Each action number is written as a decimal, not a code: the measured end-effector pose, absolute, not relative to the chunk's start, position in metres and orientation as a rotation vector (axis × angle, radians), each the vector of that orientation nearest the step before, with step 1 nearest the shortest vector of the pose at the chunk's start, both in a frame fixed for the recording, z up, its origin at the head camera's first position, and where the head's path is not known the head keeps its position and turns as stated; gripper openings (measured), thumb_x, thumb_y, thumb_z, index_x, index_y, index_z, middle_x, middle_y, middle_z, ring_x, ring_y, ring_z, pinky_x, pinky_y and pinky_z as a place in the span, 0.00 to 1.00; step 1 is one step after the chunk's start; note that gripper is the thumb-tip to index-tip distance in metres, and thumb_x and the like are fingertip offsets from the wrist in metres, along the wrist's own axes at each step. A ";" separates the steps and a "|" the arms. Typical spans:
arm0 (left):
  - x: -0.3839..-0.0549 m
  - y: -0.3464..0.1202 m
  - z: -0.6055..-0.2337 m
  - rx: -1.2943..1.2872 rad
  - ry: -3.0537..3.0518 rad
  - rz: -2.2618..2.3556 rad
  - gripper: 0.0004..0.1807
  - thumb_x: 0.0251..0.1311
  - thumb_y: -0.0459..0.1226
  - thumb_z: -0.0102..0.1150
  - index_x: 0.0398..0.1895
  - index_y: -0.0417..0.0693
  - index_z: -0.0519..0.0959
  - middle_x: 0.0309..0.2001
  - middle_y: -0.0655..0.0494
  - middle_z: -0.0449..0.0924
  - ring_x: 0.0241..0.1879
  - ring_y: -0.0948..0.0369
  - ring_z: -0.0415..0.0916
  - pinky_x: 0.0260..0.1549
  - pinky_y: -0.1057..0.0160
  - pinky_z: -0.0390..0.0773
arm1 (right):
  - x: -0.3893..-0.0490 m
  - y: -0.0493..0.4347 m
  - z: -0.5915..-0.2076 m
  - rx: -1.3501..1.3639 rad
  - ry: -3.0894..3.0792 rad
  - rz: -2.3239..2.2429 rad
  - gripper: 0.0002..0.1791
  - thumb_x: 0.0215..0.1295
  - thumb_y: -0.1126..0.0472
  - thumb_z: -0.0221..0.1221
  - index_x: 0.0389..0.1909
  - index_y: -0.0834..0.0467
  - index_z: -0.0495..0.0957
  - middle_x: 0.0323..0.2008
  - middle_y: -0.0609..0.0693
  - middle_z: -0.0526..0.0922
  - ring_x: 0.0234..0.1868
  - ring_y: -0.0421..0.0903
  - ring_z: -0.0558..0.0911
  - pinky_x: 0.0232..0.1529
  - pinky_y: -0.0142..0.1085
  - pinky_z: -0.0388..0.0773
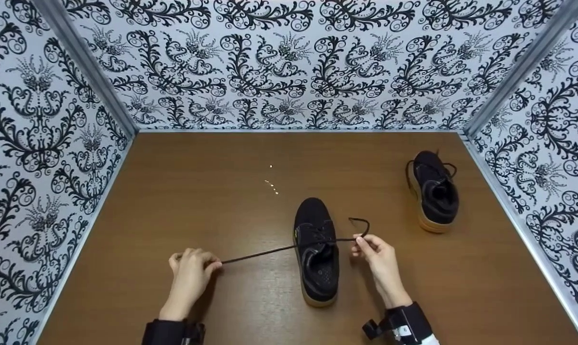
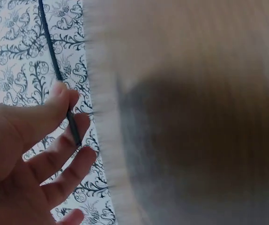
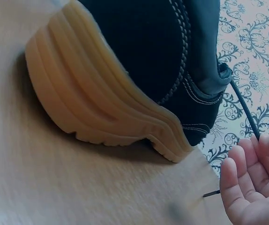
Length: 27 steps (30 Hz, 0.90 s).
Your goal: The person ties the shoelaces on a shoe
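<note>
A black shoe [image 1: 315, 215] with a tan sole [image 3: 92, 93] stands on the brown table, toe pointing away from me. Left of it, my left hand [image 1: 191, 274] pinches one end of the black shoelace [image 1: 260, 255] between thumb and forefinger. In the left wrist view the lace's tip [image 2: 74, 129] pokes out past the thumb. On the shoe's other side, my right hand [image 1: 379, 258] pinches the opposite lace [image 3: 245, 105], whose loose end curls up beyond the fingers. Both laces stretch out sideways from the top of the shoe.
A second black shoe [image 1: 433, 191] with loose laces stands at the back right of the table [image 1: 212, 201]. Patterned black-and-white walls [image 1: 289, 67] rise at the back and both sides, with metal strips along the table's edges.
</note>
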<state>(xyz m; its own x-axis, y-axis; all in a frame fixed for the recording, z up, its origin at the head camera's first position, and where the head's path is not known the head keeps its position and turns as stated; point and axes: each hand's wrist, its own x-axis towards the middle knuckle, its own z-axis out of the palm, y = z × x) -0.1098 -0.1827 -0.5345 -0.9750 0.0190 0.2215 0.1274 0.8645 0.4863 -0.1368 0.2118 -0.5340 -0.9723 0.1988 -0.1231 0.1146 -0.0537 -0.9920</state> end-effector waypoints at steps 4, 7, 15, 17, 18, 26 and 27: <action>-0.112 -0.175 -0.533 -0.210 -2.913 -0.738 0.04 0.46 0.37 0.69 0.21 0.53 0.82 0.26 0.60 0.80 0.34 0.56 0.73 0.50 0.42 0.52 | -0.136 0.210 -0.534 -0.342 -2.073 2.260 0.17 0.65 0.64 0.57 0.46 0.76 0.74 0.34 0.63 0.82 0.33 0.52 0.82 0.38 0.42 0.81; -0.114 -0.169 -0.535 -0.267 -2.935 -0.719 0.06 0.45 0.38 0.70 0.20 0.52 0.81 0.24 0.60 0.80 0.32 0.57 0.72 0.49 0.42 0.54 | -0.136 0.208 -0.532 -0.335 -2.034 2.289 0.17 0.65 0.64 0.58 0.46 0.75 0.74 0.35 0.65 0.81 0.33 0.52 0.82 0.37 0.42 0.81; -0.121 -0.159 -0.541 -0.352 -2.928 -0.620 0.09 0.40 0.37 0.73 0.16 0.55 0.80 0.22 0.63 0.79 0.30 0.58 0.72 0.48 0.42 0.56 | -0.135 0.202 -0.529 -0.368 -2.093 2.266 0.16 0.63 0.63 0.60 0.46 0.72 0.76 0.35 0.62 0.82 0.31 0.47 0.82 0.37 0.42 0.81; -0.122 -0.158 -0.542 -0.364 -2.923 -0.612 0.10 0.38 0.36 0.74 0.15 0.55 0.79 0.21 0.63 0.79 0.29 0.58 0.72 0.48 0.42 0.56 | -0.134 0.201 -0.528 -0.366 -2.120 2.246 0.16 0.61 0.63 0.62 0.45 0.71 0.77 0.34 0.62 0.82 0.32 0.48 0.83 0.38 0.43 0.81; -0.123 -0.158 -0.542 -0.367 -2.923 -0.609 0.11 0.37 0.36 0.75 0.14 0.55 0.78 0.20 0.64 0.78 0.29 0.58 0.72 0.48 0.42 0.56 | -0.134 0.201 -0.527 -0.356 -2.131 2.237 0.16 0.61 0.63 0.62 0.44 0.71 0.77 0.33 0.62 0.83 0.32 0.49 0.83 0.38 0.44 0.81; -0.129 -0.144 -0.530 -0.386 -2.944 -0.495 0.12 0.36 0.34 0.75 0.15 0.52 0.78 0.20 0.60 0.78 0.27 0.56 0.73 0.45 0.43 0.59 | -0.134 0.200 -0.517 -0.165 -2.177 2.143 0.14 0.60 0.67 0.61 0.44 0.71 0.78 0.37 0.64 0.82 0.33 0.49 0.83 0.40 0.44 0.81; -0.130 -0.139 -0.529 -0.397 -2.923 -0.477 0.11 0.37 0.34 0.75 0.16 0.51 0.78 0.20 0.59 0.79 0.27 0.55 0.74 0.44 0.43 0.59 | -0.134 0.200 -0.515 -0.143 -2.181 2.128 0.13 0.60 0.67 0.61 0.44 0.70 0.78 0.37 0.64 0.82 0.33 0.49 0.83 0.40 0.43 0.81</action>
<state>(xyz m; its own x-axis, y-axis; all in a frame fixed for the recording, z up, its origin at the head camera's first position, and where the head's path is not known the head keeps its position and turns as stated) -0.1299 -0.1389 -0.5286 -0.9532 0.2339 0.1915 0.2827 0.9143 0.2901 -0.1344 0.1998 -0.5147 -0.9915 0.1298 -0.0005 0.0037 0.0244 -0.9997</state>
